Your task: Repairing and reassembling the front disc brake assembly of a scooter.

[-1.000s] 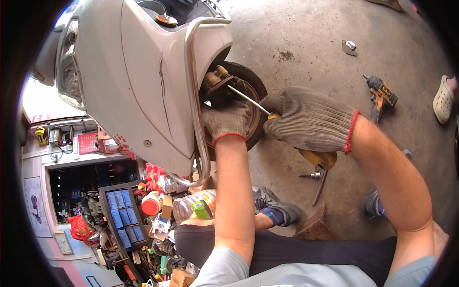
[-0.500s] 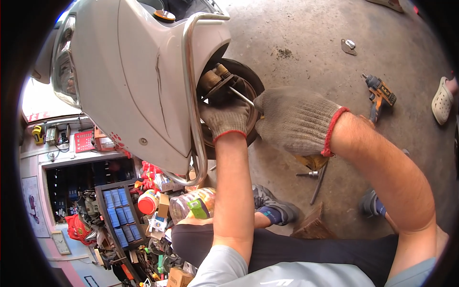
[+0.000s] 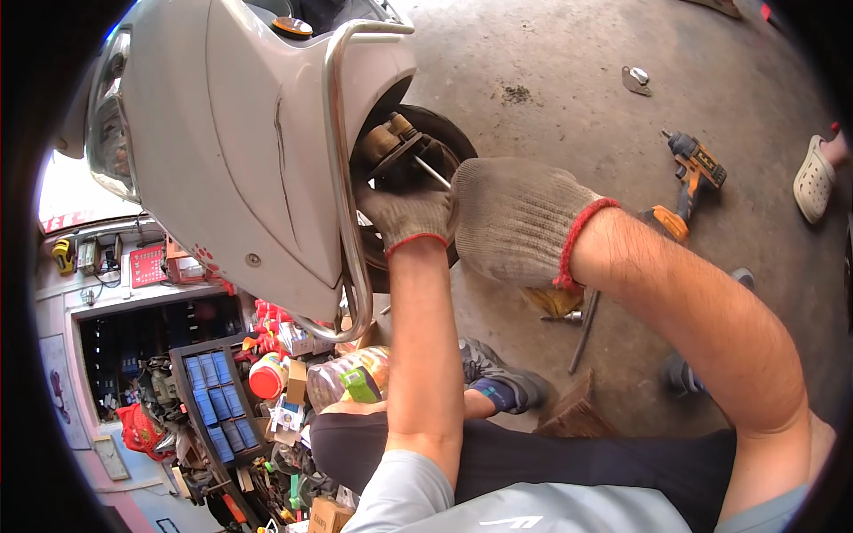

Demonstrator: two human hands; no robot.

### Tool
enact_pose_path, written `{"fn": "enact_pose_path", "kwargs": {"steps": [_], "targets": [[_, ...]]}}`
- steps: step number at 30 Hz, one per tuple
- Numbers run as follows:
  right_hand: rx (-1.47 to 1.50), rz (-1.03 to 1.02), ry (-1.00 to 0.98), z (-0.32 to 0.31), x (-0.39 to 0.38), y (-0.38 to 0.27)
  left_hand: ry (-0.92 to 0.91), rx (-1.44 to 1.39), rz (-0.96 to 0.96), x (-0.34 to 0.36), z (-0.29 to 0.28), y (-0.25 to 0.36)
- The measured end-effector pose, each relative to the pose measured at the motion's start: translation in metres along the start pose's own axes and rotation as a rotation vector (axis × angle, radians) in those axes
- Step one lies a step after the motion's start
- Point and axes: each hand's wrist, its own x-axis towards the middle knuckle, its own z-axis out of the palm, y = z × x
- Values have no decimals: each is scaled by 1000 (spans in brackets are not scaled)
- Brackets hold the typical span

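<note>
A white scooter [image 3: 258,133] stands tilted in view at the left, with its front wheel [image 3: 453,133] behind a bent metal guard bar. A rusty brake caliper [image 3: 384,142] shows inside the wheel. My left hand [image 3: 404,213], in a knitted grey-brown glove with red trim, reaches in just below the caliper; its fingers curl inward and their tips are hidden. My right hand [image 3: 520,222], gloved alike, is closed in a fist beside it. From that fist a thin metal shaft [image 3: 433,171] runs up to the caliper, like a screwdriver's; its handle is hidden.
On the concrete floor lie a cordless drill [image 3: 697,169], a small metal plate [image 3: 635,82], a socket piece [image 3: 562,317] and a metal rod [image 3: 582,333]. A wooden block [image 3: 582,413] is near my foot. Cluttered boxes and blue bins [image 3: 218,400] crowd the left. Someone's clog [image 3: 813,182] stands at right.
Both hands and the scooter appear slightly further left as the view shifts. My right fist has come closer against my left hand; the shaft still points at the caliper.
</note>
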Motion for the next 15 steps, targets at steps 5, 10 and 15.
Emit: {"fn": "enact_pose_path", "kwargs": {"steps": [5,10,15], "targets": [[-86,-148,28,2,2,8,-8,71,-24,1,-1,-5],[-7,-38,15,4,-3,4,-125,90,25,11,-7,2],[82,55,55,18,-9,6,-187,16,41,3,2,-12]]}}
